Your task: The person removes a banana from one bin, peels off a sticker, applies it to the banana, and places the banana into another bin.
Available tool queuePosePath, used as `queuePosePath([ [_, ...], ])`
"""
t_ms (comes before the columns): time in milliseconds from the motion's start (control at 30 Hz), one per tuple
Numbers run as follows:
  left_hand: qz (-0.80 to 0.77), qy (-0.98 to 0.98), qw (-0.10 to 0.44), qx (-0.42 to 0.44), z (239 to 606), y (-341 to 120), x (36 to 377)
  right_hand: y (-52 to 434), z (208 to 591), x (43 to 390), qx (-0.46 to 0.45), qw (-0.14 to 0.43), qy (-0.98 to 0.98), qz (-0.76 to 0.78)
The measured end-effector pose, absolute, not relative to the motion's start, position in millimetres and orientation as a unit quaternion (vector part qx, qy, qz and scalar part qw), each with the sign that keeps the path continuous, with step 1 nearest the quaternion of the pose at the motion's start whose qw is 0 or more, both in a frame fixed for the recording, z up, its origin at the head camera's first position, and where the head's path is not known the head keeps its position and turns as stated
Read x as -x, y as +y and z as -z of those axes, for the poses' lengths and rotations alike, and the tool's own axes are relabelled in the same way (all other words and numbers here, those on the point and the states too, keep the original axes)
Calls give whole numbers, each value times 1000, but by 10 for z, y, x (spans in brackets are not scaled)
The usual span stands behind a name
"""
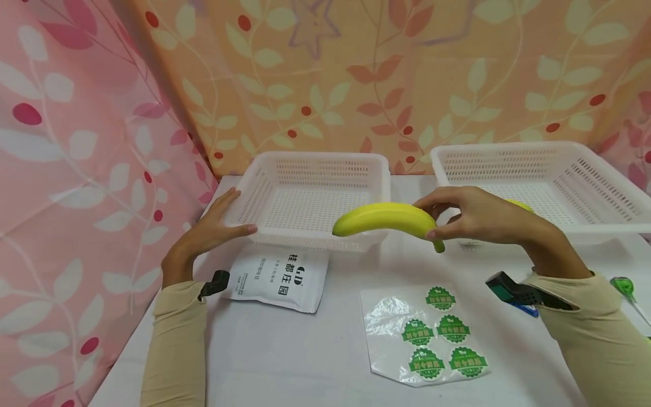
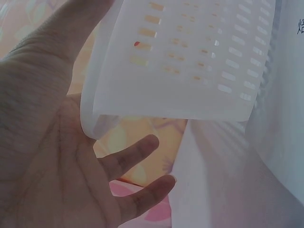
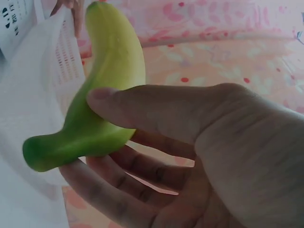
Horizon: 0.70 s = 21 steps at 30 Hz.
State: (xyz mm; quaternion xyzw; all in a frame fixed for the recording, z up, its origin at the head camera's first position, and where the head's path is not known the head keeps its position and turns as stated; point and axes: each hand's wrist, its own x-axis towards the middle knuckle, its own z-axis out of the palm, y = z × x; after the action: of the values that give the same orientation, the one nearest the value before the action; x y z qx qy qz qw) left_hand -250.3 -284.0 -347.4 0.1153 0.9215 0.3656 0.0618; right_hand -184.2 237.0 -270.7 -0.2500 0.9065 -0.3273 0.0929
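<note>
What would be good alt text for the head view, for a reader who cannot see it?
The right hand holds a banana by its stem end above a white table. The left hand rests open against a white basket. A sticker sheet and a white pouch lie in front.

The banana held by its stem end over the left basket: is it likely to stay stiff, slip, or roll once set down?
The banana juts out level from the right hand, so it is probably stiff. Its skin looks smooth, and the grip is only a pinch near the stem, so it might slip. Its curve probably makes it rock rather than roll.
</note>
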Motion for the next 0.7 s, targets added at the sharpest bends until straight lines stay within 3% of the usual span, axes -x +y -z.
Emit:
queuePosePath([
  [367,-362,923,65,-115,3466,-2861,2500,2617,3143,1603,239,185,894,331],
  [700,-354,926,69,-110,3458,-2828,2485,2694,3462,1672,214,188,915,285],
])
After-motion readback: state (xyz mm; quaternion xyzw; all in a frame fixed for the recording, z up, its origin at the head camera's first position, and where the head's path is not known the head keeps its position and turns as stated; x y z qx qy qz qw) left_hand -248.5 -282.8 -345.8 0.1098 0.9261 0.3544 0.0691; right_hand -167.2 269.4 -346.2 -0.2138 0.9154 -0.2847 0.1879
